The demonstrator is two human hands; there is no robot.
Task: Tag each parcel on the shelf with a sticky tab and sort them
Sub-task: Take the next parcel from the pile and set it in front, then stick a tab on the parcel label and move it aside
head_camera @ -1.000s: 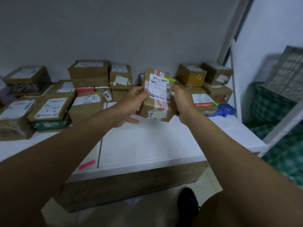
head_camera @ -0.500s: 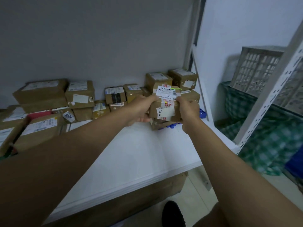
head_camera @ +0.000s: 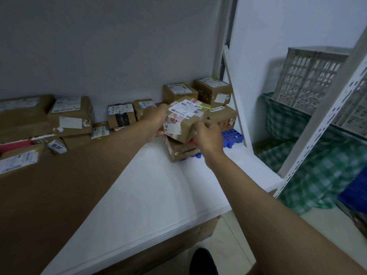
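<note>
A small brown parcel [head_camera: 183, 121] with a white label and a green sticky tab [head_camera: 204, 106] on its top is held between both my hands. My left hand [head_camera: 154, 121] grips its left side, my right hand [head_camera: 208, 135] grips its front right corner. The parcel sits on or just above a flat brown parcel [head_camera: 178, 150] at the right end of the white shelf [head_camera: 149, 191]. More brown parcels [head_camera: 213, 92] are stacked right behind it against the grey wall.
Several other labelled parcels [head_camera: 71, 114] line the back and left of the shelf. A blue plastic rack [head_camera: 231, 136] lies beside the stack. A white upright post [head_camera: 317, 124] stands at the right, with grey crates [head_camera: 309, 80] and checked green cloth [head_camera: 317, 175] beyond.
Both hands carried the tabbed parcel to the right and lowered it toward the stack at the shelf's right end. My view turned right with it.
</note>
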